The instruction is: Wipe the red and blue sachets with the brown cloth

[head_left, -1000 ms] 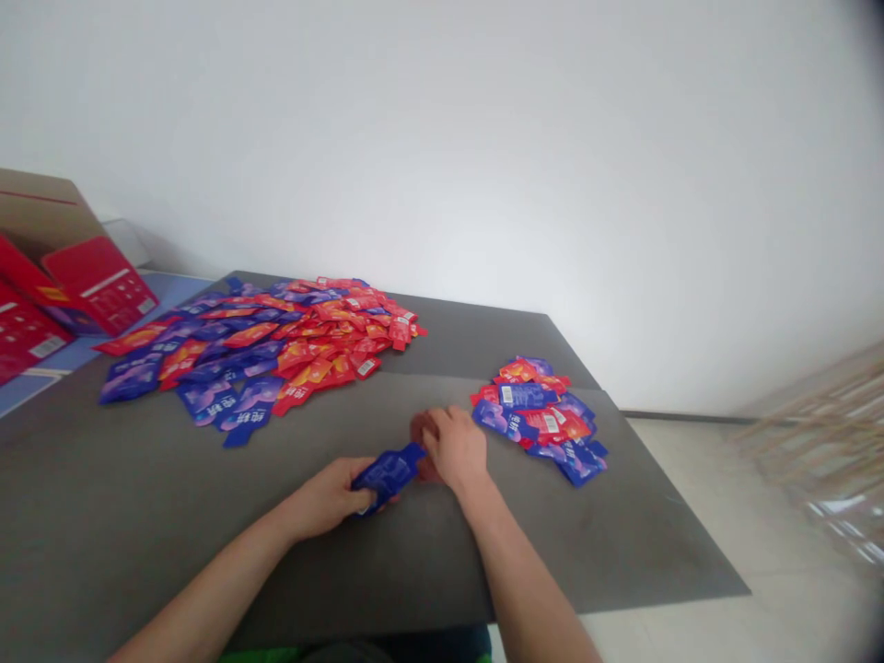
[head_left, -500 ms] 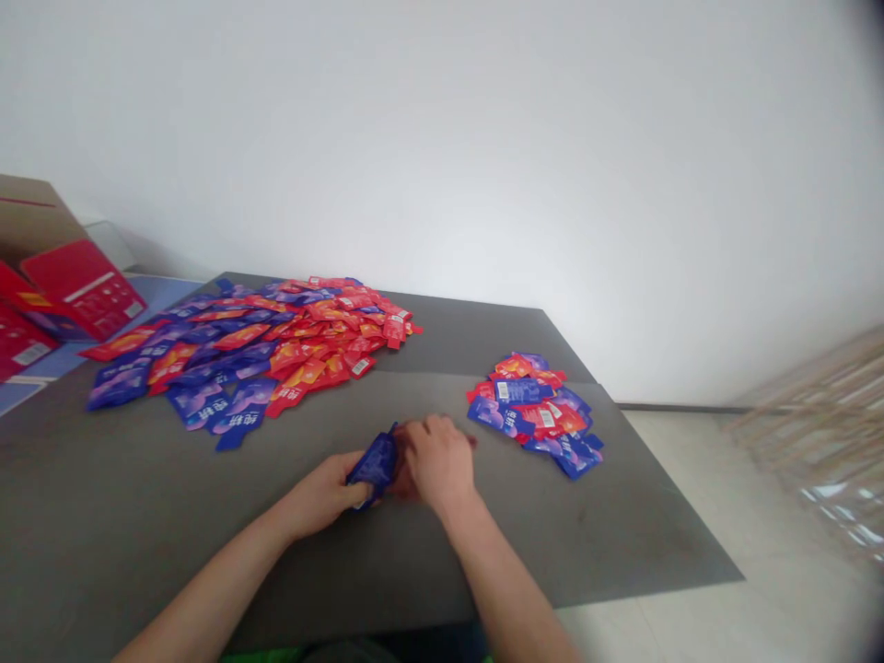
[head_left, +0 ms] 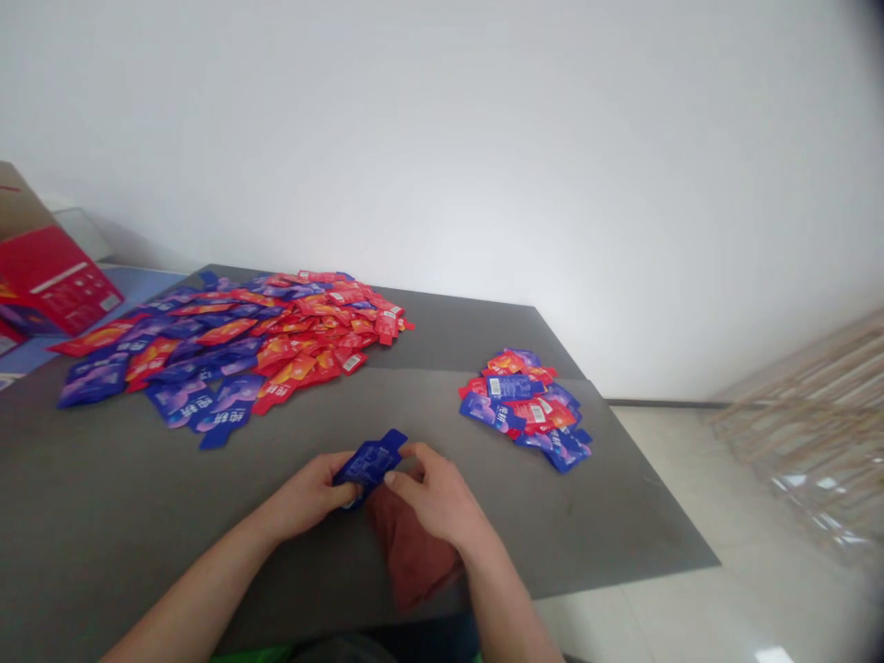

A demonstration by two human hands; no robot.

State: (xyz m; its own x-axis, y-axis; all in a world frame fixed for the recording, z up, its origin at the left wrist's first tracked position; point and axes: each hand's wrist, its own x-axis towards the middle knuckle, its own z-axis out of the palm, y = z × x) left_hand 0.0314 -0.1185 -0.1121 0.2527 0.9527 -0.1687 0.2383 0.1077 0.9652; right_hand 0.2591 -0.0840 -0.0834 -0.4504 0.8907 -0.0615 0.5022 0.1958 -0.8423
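My left hand (head_left: pixel 319 490) grips a blue sachet (head_left: pixel 374 463) by its lower end, thumb across its face. The sachet is tilted, its narrow neck pointing up and to the right. Close by, my right hand (head_left: pixel 436 493) has its fingers curled round a reddish-brown cloth (head_left: pixel 414 551), which hangs down below the palm. The thumb and index finger of that hand are at the sachet's right edge; whether they press on it I cannot tell. Part of the cloth is hidden behind the sachet and my right hand.
A large heap of red and blue sachets (head_left: pixel 304 318) spreads over the left back of the grey table (head_left: pixel 290 589). A smaller pile of sachets (head_left: pixel 529 405) lies at the right. An open red carton (head_left: pixel 65 281) stands at far left. The white wall (head_left: pixel 442 157) rises behind.
My right hand has shifted down, and the cloth, earlier bunched beside the sachet, now hangs below it. The sachet's neck has come into view. The view has shifted slightly to the right.
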